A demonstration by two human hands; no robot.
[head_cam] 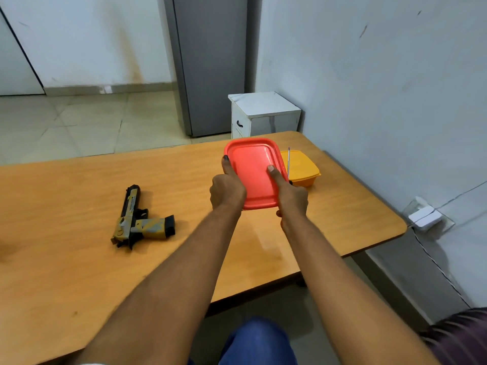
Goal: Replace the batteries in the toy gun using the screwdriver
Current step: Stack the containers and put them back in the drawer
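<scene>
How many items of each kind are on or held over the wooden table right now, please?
Toy gun: 1
Red lid, held by the left hand and right hand: 1
Yellow container: 1
Screwdriver, upright beside the right hand: 1
Total: 4

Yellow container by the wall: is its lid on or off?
Off. The yellow container sits open-topped on the table, while both hands hold the red lid apart from it.

No readable text anywhere. Toy gun (137,219), left of left hand (227,189), bears small pale marking on slide, too blurred to read.
</scene>
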